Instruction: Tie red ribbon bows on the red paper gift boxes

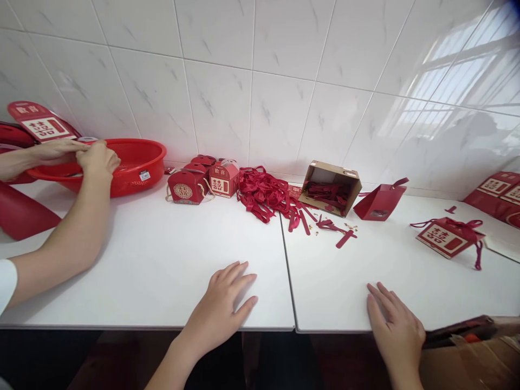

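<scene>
My left hand [225,303] rests on the white table [162,271] near its front edge, fingers spread and holding nothing. To the right of the table seam lies my right hand [394,319], its fingers stretched out on the tabletop with nothing in them. Beyond both hands are a heap of dark red ribbons [264,192] and an open cardboard box [351,187] on its side with red strips in it. Loose red strips [304,222] and small brass-coloured bits are scattered before the box. A red candy box [442,238] tied with ribbon sits beyond my right hand.
At the left, a co-worker's hands [97,157] are over a red plastic basket [140,168]. Small red gift boxes [187,187] stand by the tiled wall [284,86]. A red pouch-shaped box [379,203] stands right of the carton. A taped cardboard box [467,357] is below the table edge at right.
</scene>
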A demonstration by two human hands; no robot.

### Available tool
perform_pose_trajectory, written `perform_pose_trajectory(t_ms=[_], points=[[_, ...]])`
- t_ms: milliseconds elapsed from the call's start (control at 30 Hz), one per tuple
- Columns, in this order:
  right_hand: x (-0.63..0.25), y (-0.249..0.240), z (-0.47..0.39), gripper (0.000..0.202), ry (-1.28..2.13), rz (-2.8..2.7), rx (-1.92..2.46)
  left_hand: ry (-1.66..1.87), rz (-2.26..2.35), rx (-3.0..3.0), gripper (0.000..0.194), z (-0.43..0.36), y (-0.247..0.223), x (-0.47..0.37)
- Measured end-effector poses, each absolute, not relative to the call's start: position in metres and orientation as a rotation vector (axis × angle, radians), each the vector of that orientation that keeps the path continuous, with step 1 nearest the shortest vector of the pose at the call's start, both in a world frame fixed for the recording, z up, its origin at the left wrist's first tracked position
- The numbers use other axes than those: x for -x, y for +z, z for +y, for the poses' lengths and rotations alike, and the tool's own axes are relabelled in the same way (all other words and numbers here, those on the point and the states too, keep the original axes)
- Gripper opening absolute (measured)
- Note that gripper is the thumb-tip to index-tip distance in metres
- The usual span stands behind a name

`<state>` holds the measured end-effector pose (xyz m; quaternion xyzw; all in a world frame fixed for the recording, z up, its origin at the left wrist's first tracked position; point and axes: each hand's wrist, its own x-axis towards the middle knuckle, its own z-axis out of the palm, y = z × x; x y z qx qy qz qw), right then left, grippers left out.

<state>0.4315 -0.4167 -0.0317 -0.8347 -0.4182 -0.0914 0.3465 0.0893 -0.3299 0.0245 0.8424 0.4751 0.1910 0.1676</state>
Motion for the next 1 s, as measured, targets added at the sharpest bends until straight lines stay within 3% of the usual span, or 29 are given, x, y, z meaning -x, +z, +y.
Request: perform_pose_trajectory(t_ms=[467, 733, 1000], points=[[-0.432, -0.030, -0.421, 0.048, -0.215, -1.144, 2.206, 0.352, 1.305, -2.440, 0.053, -0.309, 0.040, -0.064], [-0.434, -0.030, -0.422, 0.052, -0.230, -1.157, 2.236, 0.998, 2.065, -1.681, 0.104, -0.165, 0.062, -0.024], [-0.453, -0.048, -0.424, 0.048, -0.202, -1.245, 2.209, 1.439, 2.202, -1.517, 0.129, -0.087, 0.057, -0.001]])
